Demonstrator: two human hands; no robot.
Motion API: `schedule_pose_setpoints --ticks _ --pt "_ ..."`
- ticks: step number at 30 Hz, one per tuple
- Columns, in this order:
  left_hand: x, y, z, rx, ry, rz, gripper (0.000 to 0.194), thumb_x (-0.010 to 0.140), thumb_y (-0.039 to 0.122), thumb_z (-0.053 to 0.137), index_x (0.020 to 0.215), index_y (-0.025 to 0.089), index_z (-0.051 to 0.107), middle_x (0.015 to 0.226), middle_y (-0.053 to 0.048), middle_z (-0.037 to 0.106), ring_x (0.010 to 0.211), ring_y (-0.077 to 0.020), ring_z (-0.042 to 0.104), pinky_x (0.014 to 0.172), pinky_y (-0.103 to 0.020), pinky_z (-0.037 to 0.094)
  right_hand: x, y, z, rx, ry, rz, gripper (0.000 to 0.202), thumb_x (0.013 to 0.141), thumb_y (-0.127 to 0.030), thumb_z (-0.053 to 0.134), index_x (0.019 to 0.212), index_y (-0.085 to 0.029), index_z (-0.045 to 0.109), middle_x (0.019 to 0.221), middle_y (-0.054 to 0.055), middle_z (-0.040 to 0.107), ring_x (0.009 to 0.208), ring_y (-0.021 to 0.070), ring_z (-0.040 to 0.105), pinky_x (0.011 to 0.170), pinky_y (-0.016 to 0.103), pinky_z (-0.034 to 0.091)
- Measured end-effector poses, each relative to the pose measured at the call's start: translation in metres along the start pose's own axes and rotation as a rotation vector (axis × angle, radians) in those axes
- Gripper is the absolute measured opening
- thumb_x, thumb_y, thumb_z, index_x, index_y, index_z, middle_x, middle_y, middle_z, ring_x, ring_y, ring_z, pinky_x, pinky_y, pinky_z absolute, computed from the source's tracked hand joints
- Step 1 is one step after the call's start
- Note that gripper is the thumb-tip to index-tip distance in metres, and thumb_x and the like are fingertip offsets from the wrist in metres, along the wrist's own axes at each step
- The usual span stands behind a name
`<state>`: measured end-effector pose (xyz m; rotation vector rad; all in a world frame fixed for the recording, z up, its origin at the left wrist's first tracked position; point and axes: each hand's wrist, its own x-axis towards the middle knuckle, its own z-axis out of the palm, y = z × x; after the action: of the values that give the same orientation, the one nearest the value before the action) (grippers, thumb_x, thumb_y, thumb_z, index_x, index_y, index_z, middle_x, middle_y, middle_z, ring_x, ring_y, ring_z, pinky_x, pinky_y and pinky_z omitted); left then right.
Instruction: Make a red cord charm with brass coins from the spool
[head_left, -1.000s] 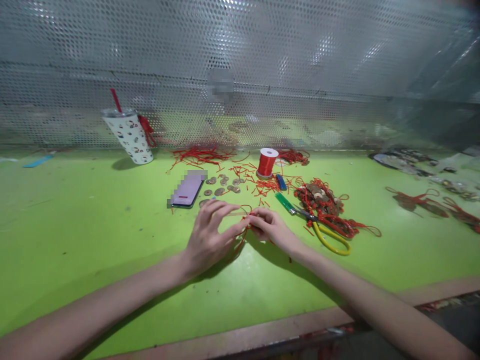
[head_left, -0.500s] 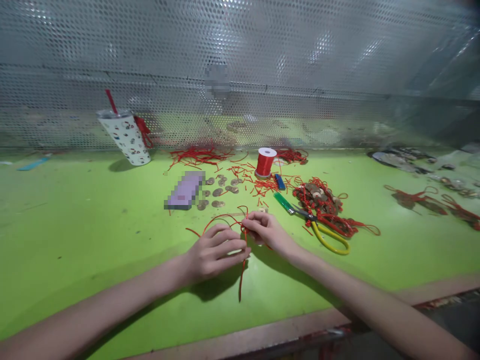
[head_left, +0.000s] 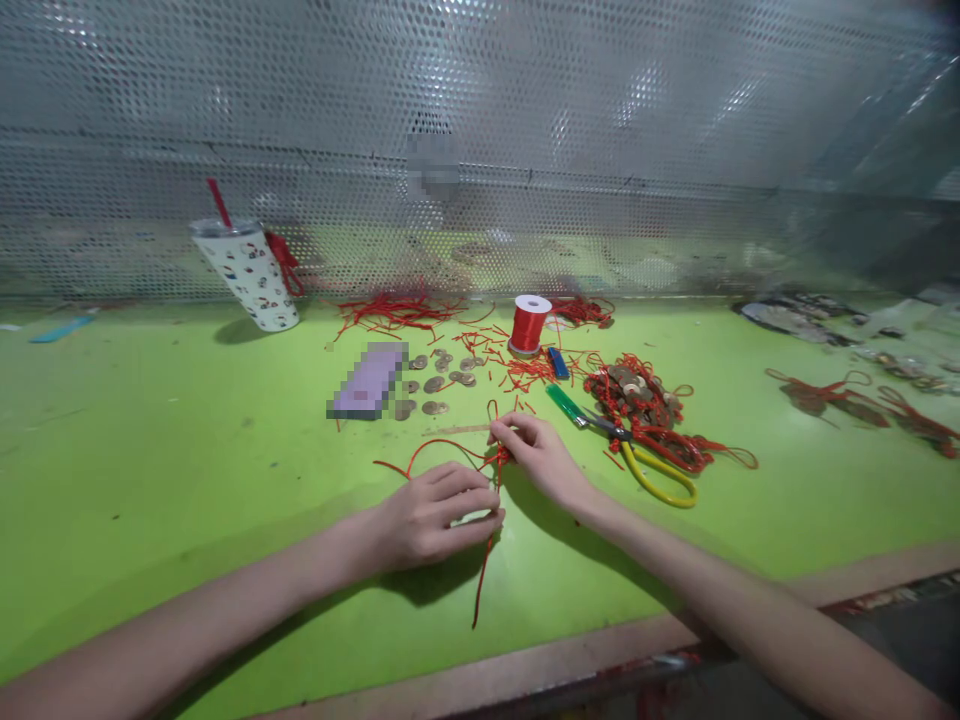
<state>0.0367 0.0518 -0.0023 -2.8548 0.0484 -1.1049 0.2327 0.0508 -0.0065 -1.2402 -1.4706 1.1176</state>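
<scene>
Thin, smooth red cord (head_left: 500, 457) knotted at the center of the frame, narrow loop upright above, pinched between thumb and fingers of the right hand (head_left: 538, 458); left hand (head_left: 439, 520) half curled against the dangling strand, hard to tell if gripping. Just above, flat dull metal coins (head_left: 433, 384) and a glossy red spool (head_left: 529, 326); right of center, yellow-handled scissors (head_left: 624, 436) beside knotted coin bundles (head_left: 634, 390). Phone (head_left: 373, 380) pixelated, unreadable; at upper left, white tumbler (head_left: 251, 280) with small printed figures. Green, specked tabletop (head_left: 187, 480); perforated silvery sheeting (head_left: 315, 90) behind.
</scene>
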Motion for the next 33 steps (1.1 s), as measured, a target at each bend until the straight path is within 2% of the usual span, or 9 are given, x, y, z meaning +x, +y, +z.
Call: schedule_pose_setpoints --ticks 6,9,13,16,19,22,25,28,33 --pt "0.0 0.002 -0.004 -0.094 -0.014 0.064 0.016 0.091 0.007 0.059 0.102 0.015 0.066 0.089 -0.008 0.075 0.081 -0.0193 0.07 0.068 -0.032 0.06 0.004 0.004 0.001 -0.096 0.085 0.0 0.041 0.089 -0.056 0.052 0.076 -0.018 0.059 0.057 -0.004 0.042 0.052 0.0124 0.035 0.05 0.027 0.024" --pt "-0.004 0.003 0.0 -0.025 -0.039 -0.038 0.019 0.092 0.006 0.055 0.108 0.013 0.064 0.094 -0.011 0.073 0.083 -0.0201 0.07 0.068 -0.031 0.06 0.005 0.005 -0.001 -0.096 0.098 0.012 0.041 0.09 -0.056 0.052 0.079 -0.017 0.061 0.058 -0.004 0.042 0.053 0.0126 0.035 0.05 0.027 0.025" --pt "-0.007 0.005 0.01 0.01 -0.026 -0.444 0.024 0.095 0.01 0.052 0.118 0.016 0.056 0.117 -0.014 0.067 0.086 -0.0179 0.07 0.074 -0.031 0.06 0.004 0.005 -0.003 -0.105 0.134 -0.037 0.037 0.092 -0.052 0.052 0.078 -0.018 0.059 0.06 -0.004 0.044 0.054 0.0126 0.036 0.051 0.027 0.025" --pt "-0.001 0.008 0.013 -0.221 0.029 -0.789 0.029 0.096 0.017 0.053 0.125 0.018 0.05 0.124 -0.014 0.062 0.077 -0.014 0.068 0.072 -0.032 0.059 0.002 0.006 0.0 -0.13 0.151 -0.078 0.033 0.094 -0.048 0.051 0.079 -0.019 0.058 0.062 -0.004 0.046 0.055 0.013 0.038 0.053 0.027 0.027" --pt "0.008 0.008 0.013 -0.588 0.041 -1.125 0.024 0.098 0.029 0.052 0.119 0.018 0.054 0.094 -0.006 0.068 0.067 -0.0146 0.065 0.06 -0.028 0.056 -0.001 0.004 0.004 -0.146 0.149 -0.099 0.031 0.094 -0.046 0.051 0.078 -0.019 0.057 0.061 -0.004 0.047 0.056 0.0132 0.041 0.054 0.027 0.03" --pt "0.013 0.004 0.012 -0.89 0.07 -1.308 0.024 0.097 0.04 0.053 0.103 0.017 0.058 0.074 0.0 0.063 0.055 -0.0123 0.057 0.052 -0.025 0.05 -0.003 0.002 0.006 -0.165 0.143 -0.127 0.03 0.096 -0.044 0.051 0.078 -0.02 0.056 0.06 -0.004 0.046 0.055 0.013 0.041 0.054 0.026 0.03" --pt "0.015 -0.003 0.01 -0.982 0.11 -1.355 0.028 0.091 0.043 0.061 0.088 0.015 0.061 0.065 0.002 0.057 0.051 -0.0089 0.047 0.049 -0.022 0.04 -0.004 0.002 0.004 -0.164 0.123 -0.138 0.029 0.097 -0.045 0.05 0.082 -0.021 0.057 0.058 -0.005 0.043 0.053 0.0128 0.04 0.054 0.026 0.03" --pt "0.015 -0.008 0.01 -0.992 0.075 -1.352 0.031 0.087 0.045 0.066 0.08 0.015 0.065 0.058 0.004 0.051 0.051 -0.0088 0.042 0.049 -0.023 0.031 -0.004 0.002 0.002 -0.14 0.076 -0.128 0.03 0.097 -0.048 0.05 0.087 -0.021 0.059 0.055 -0.006 0.041 0.05 0.0131 0.041 0.052 0.026 0.031" --pt "0.013 -0.007 0.014 -0.928 0.043 -1.327 0.028 0.083 0.04 0.07 0.082 0.012 0.071 0.073 -0.003 0.065 0.064 -0.0127 0.054 0.059 -0.026 0.039 -0.003 0.006 0.002 -0.088 0.015 -0.105 0.033 0.099 -0.052 0.048 0.089 -0.022 0.059 0.058 -0.005 0.049 0.052 0.0138 0.051 0.055 0.026 0.038"
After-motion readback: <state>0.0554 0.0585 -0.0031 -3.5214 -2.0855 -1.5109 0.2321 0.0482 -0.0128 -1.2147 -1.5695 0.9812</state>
